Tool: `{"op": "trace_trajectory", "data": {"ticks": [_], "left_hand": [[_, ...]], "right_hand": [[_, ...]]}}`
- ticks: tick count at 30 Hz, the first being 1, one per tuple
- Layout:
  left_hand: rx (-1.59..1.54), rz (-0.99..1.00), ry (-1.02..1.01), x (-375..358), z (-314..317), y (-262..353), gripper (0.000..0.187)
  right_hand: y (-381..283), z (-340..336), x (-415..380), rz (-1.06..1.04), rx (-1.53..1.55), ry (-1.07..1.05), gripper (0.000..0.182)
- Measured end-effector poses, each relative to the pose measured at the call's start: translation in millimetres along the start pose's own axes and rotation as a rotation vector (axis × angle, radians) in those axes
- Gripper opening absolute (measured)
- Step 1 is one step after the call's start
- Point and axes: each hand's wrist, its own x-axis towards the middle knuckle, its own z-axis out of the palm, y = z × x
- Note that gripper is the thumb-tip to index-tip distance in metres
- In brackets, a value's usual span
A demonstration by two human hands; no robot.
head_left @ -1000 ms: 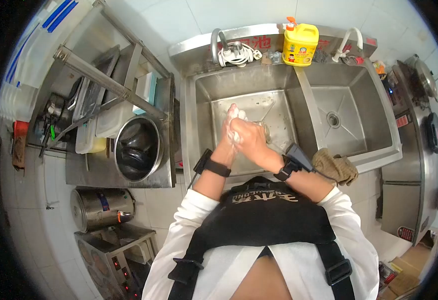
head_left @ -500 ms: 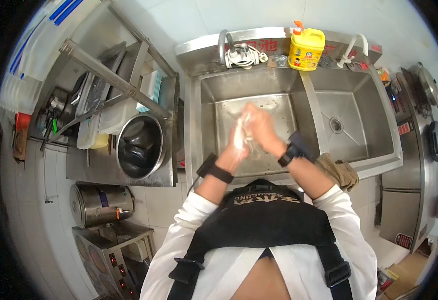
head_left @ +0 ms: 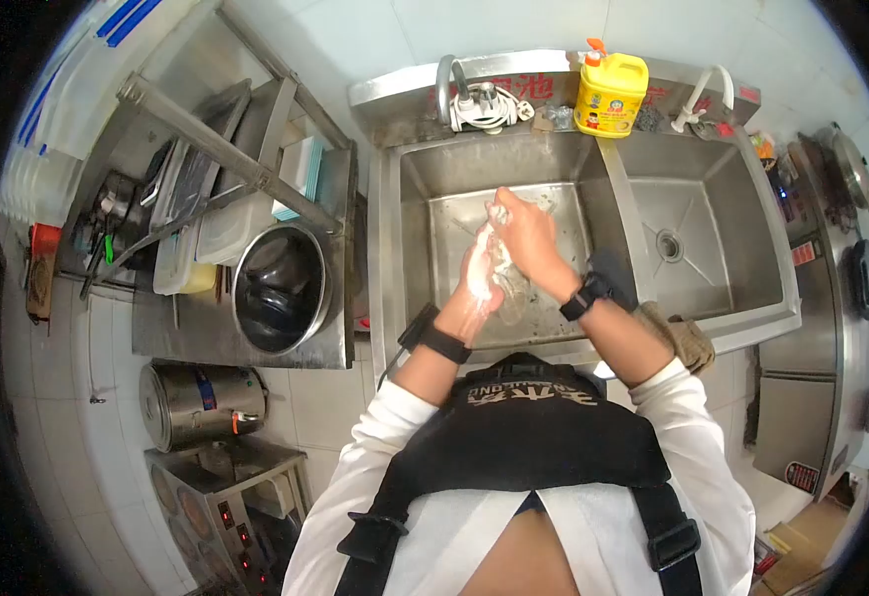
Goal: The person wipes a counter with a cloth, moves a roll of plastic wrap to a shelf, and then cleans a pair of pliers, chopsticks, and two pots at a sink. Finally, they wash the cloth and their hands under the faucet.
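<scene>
Over the large left basin of the steel sink (head_left: 415, 214), my two hands are together, wet and streaked with white foam. My left hand (head_left: 480, 260) is closed, foam running along its thumb side to the wrist. Pressed against its fingertips is my right hand (head_left: 532, 236), fingers curled. A whitish, partly see-through mass (head_left: 511, 290) shows between and below the palms; whether it is foam, water or a held item I cannot make out. Each wrist wears a dark band.
A yellow pump jug (head_left: 610, 96) stands on the back ledge between two taps, beside a coiled white cord (head_left: 489, 111). A brown cloth (head_left: 681, 341) hangs over the front rim. On the left, a steel bowl (head_left: 323, 288) with dark items sits on a metal shelf unit.
My hands stay together and have shifted slightly; the right has risen toward the left fingertips. More of the whitish mass shows between them.
</scene>
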Motion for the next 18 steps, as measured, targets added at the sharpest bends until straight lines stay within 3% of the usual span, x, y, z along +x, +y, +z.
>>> {"op": "trace_trajectory", "data": {"ticks": [1,3,5,7,9,13,14,16,17,18], "left_hand": [[0.016,0.013,0.01,0.7,-1.4,1.7,0.035],[-0.024,0.009,0.019,21.9,-24.5,-2.7,0.034],[-0.423,-0.071,-1.083,72.8,-73.7,-13.6,0.034],[-0.415,-0.035,-1.039,31.1,-37.2,-2.0,0.035],[-0.092,0.028,-0.055,-2.5,5.4,5.1,0.036],[-0.058,0.052,0.097,3.5,3.5,7.8,0.029],[-0.257,-0.001,-0.314,10.9,-18.1,6.9,0.026],[-0.166,0.015,-0.398,18.5,-36.8,4.8,0.026],[-0.071,0.034,-0.493,24.7,-41.1,5.6,0.027],[-0.35,-0.07,-0.758,31.1,-39.5,5.2,0.028]], "right_hand": [[-10.9,-6.1,-3.4,-0.031,0.033,0.061,0.014],[-32.9,-12.3,-20.4,-0.122,0.089,-0.017,0.013],[-47.8,-4.9,-31.2,-0.318,0.083,0.033,0.015],[-20.6,3.1,-17.1,-0.3,0.118,0.069,0.013],[5.1,2.5,8.9,-0.014,0.103,-0.017,0.014],[-14.2,-1.1,-2.9,-0.009,0.1,0.067,0.015],[-28.1,-2.6,-14.2,-0.139,0.058,0.046,0.016],[-42.8,-2.9,-31.6,-0.201,0.073,0.023,0.009],[-45.3,-2.5,-33.7,-0.27,0.084,0.01,0.015],[-32.3,5.6,-30.3,-0.276,0.104,0.096,0.01]]}}
